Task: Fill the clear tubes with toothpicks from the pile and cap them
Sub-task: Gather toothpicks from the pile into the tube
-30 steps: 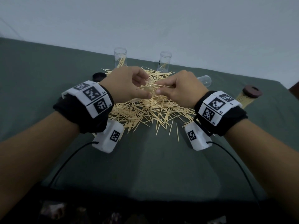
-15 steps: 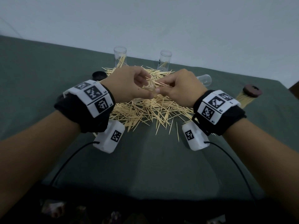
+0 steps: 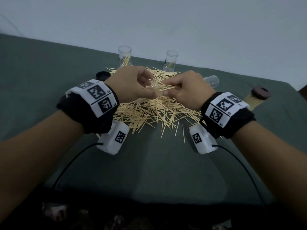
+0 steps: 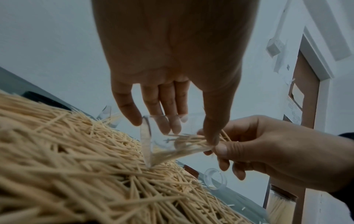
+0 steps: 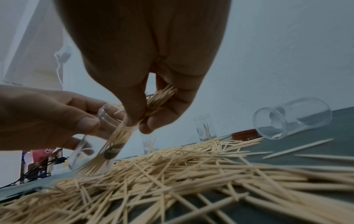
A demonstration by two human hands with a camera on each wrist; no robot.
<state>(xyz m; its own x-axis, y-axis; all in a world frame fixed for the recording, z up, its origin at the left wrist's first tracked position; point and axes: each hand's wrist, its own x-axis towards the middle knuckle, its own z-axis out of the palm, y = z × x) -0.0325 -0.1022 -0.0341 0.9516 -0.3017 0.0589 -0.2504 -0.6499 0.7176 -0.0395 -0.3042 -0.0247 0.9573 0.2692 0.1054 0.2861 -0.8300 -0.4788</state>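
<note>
My left hand (image 3: 132, 87) grips a clear tube (image 4: 162, 141) tilted over the toothpick pile (image 3: 149, 112), thumb and fingers round its wall. Its mouth faces my right hand (image 3: 184, 90), which pinches a bundle of toothpicks (image 5: 153, 104) whose tips are pushed into that mouth. In the right wrist view the held tube (image 5: 99, 144) slants down to the pile (image 5: 172, 174), with several picks inside it. Two upright tubes (image 3: 125, 55) (image 3: 171, 61) at the back hold a few picks each. An empty tube (image 3: 211, 80) lies on its side behind my right hand.
A dark cap (image 3: 103, 75) lies left of the pile. At the far right a capped tube (image 3: 255, 98) full of toothpicks lies on the green cloth (image 3: 157, 163). A white wall rises just behind the table. Cables trail from both wrist cameras toward me.
My right hand has brought its pinched bundle leftward into the mouth of the tube in my left hand. Both hands have risen slightly and drawn together.
</note>
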